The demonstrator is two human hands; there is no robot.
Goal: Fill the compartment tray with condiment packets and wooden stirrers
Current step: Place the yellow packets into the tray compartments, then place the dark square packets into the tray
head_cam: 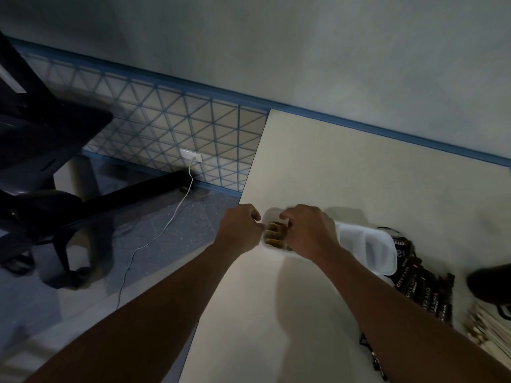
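Two bare forearms reach in from the bottom edge, the left forearm (pixel 154 313) over the floor and the table's edge, the right forearm (pixel 387 308) over the pale table (pixel 345 167).

At far left one dark office chair (pixel 41 139) stands on the floor. One white cable (pixel 166 225) runs from a wall outlet (pixel 190 156) down across the floor.

The left hand (pixel 240 230) has its fingers curled, knuckles up, right at the left end of the compartment tray (pixel 359 236). Whether it pinches the rim cannot be told.

There is one tray, white, lying flat near the table's left edge. Its long axis runs from upper left to lower right. Three compartments show. The left-end one holds brown packets (pixel 273 234), three or four as far as the blur allows. The two on the right show only bare white plastic.

The right hand (pixel 308 230) hangs over the left-end compartment, fingers curled down onto the brown packets. Whether it has hold of one cannot be told.

Just right of the tray, black packets (pixel 423 288) printed CITY CAFE lie heaped on the table, mostly pointing the same diagonal way, too overlapped to count. More of them show below the right forearm.

At the lower right edge lies a stack of wooden stirrers (pixel 486 330), blurred and uncountable. Above it sits one dark object (pixel 489 283), cut off by the frame.
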